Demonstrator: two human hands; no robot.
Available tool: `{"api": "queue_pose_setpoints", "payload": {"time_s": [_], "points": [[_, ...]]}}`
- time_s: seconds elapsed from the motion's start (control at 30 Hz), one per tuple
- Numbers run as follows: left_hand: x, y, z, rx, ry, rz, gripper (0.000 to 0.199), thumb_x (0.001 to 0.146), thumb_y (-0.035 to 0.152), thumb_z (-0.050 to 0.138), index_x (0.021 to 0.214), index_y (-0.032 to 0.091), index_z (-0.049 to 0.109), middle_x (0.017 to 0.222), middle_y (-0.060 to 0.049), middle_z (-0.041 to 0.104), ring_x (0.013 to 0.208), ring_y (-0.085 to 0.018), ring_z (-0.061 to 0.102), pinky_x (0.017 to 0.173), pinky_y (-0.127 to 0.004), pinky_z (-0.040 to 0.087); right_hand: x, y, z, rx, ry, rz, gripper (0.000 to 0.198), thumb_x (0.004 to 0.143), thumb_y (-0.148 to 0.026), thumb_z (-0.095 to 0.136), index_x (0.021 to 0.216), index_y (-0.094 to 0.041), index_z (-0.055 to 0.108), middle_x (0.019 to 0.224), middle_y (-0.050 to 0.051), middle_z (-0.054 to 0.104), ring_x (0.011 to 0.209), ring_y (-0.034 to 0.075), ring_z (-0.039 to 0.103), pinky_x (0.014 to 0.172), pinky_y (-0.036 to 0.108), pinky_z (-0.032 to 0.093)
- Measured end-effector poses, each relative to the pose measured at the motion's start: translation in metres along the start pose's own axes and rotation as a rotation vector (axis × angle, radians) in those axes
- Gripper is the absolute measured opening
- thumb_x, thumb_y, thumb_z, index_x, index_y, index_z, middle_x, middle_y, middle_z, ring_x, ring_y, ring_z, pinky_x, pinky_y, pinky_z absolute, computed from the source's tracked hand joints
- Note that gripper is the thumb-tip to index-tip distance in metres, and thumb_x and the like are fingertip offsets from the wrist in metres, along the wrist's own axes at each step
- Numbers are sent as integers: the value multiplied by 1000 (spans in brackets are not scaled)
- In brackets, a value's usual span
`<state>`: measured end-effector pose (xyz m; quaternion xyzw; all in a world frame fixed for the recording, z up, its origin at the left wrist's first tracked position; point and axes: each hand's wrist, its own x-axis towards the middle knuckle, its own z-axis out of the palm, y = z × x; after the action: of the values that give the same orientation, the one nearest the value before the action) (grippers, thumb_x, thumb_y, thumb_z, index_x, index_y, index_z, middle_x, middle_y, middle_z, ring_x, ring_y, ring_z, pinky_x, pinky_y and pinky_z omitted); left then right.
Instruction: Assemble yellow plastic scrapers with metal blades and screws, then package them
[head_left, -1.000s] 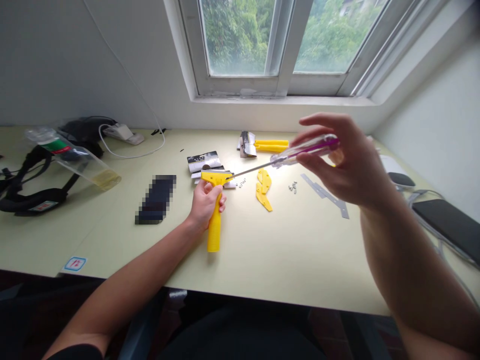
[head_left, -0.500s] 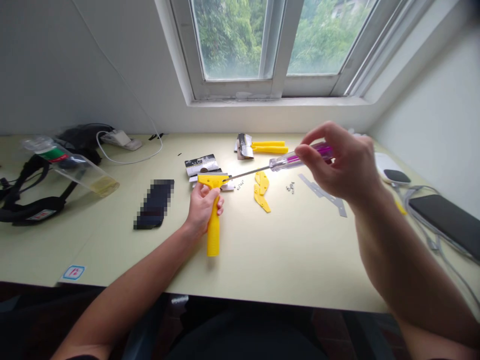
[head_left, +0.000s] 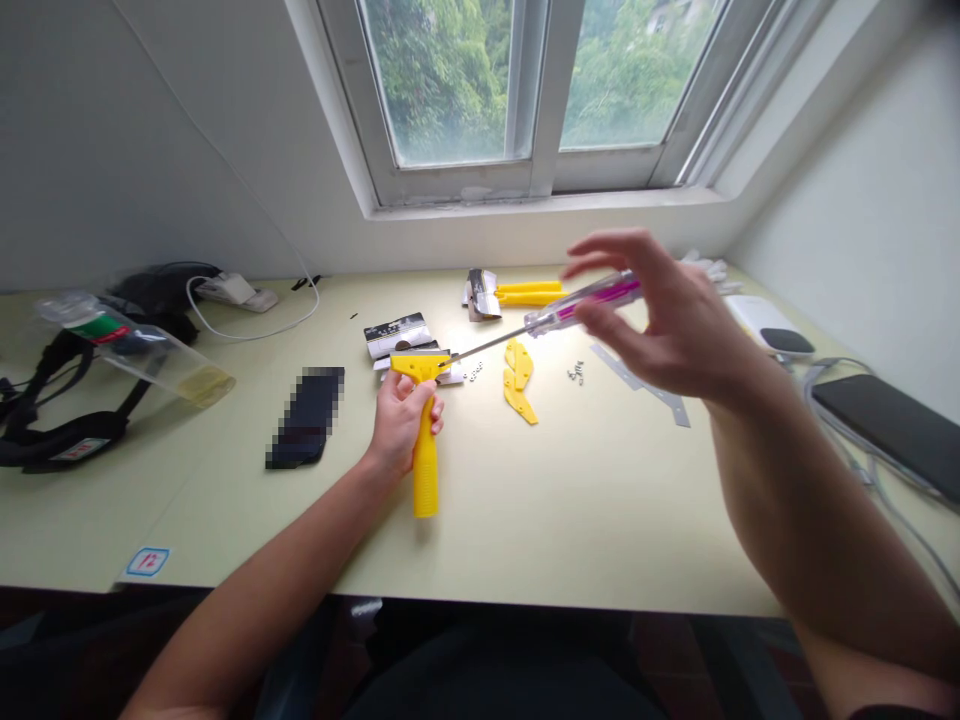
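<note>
My left hand (head_left: 401, 420) is closed around the yellow scraper (head_left: 425, 480), just below its wide head, holding it upright over the table. A screwdriver (head_left: 585, 300) with a clear and purple handle slants down to the left, its tip at the right side of the scraper's head. My right hand (head_left: 667, 320) holds the handle's end against palm and thumb, while its forefinger is lifted off. Yellow plastic plates (head_left: 517, 380) lie right of the scraper. Small screws (head_left: 576, 373) and small nuts (head_left: 474, 371) rest near them. Flat grey blades (head_left: 645, 385) lie below my right hand.
Printed cards (head_left: 397, 335) lie behind the scraper, and further back are yellow handles (head_left: 531, 293) with a card. A dark phone-like slab (head_left: 307, 415), a plastic bottle (head_left: 142, 345) and black straps stand left. A black device (head_left: 892, 425) and cables lie right.
My right hand's fingers have spread from the screwdriver handle, with the forefinger lifting away. The tip stays at the scraper's head. The view has shifted slightly.
</note>
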<state>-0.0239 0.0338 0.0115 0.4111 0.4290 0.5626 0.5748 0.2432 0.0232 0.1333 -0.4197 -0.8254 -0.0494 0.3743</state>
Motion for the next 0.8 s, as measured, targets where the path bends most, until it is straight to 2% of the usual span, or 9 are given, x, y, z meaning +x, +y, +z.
{"api": "queue_pose_setpoints", "payload": {"time_s": [0.07,0.13,0.2,0.33,0.4,0.43,0.5,0.63,0.8], "points": [[0,-1,-1,-16,0,-11,31,72,17,66,95,22,46,83,4,50,48,-3,48,36,-15,36,1,1,-4,69,-151,-33,36,84,-37,63,117,-24,58,106,4,69,83,18,68,70,33,54],[-1,-2,0,-27,-10,-39,32,72,18,67,96,21,47,82,4,49,48,-3,49,36,-14,35,1,1,-8,65,-187,-13,25,84,-36,64,106,-26,63,90,1,70,77,17,68,69,33,54],[-2,-1,2,-28,-28,-57,32,72,19,69,96,21,47,84,4,50,49,-4,50,36,-14,35,0,3,-11,76,-123,41,18,84,-36,66,98,-25,66,79,-1,69,73,17,68,70,33,55],[0,10,0,-79,10,14,33,72,20,70,95,22,47,88,3,53,51,-5,51,38,-16,37,-2,8,-21,307,116,114,16,82,-29,69,97,-23,66,92,3,69,78,18,67,74,35,56],[6,20,-6,-172,73,85,30,72,24,68,91,21,46,85,3,53,52,-7,52,39,-17,38,-2,13,-21,384,144,147,13,81,-27,70,93,-23,66,93,5,69,76,17,67,71,35,57],[9,25,-10,-233,96,120,27,72,27,66,89,21,46,82,2,53,52,-8,53,39,-19,39,-2,14,-18,395,106,159,12,80,-27,70,91,-23,66,92,4,69,76,17,67,71,35,57],[13,35,-17,-330,108,178,24,72,32,63,86,21,48,78,2,53,52,-11,54,39,-22,40,-1,15,-6,380,-69,157,11,80,-29,69,89,-22,66,89,3,70,79,17,67,73,34,57],[9,46,-21,-308,50,248,18,73,23,64,89,21,55,79,0,56,57,-13,58,41,-23,41,-1,-3,38,294,-439,52,8,83,-26,62,84,-19,62,89,4,67,79,15,63,72,29,51],[1,41,-12,-287,-29,204,22,77,20,68,97,22,60,90,-2,59,64,-11,60,49,-22,45,-17,-33,81,177,-842,53,20,79,-22,61,99,-21,57,97,5,63,74,13,55,56,22,36]]}}
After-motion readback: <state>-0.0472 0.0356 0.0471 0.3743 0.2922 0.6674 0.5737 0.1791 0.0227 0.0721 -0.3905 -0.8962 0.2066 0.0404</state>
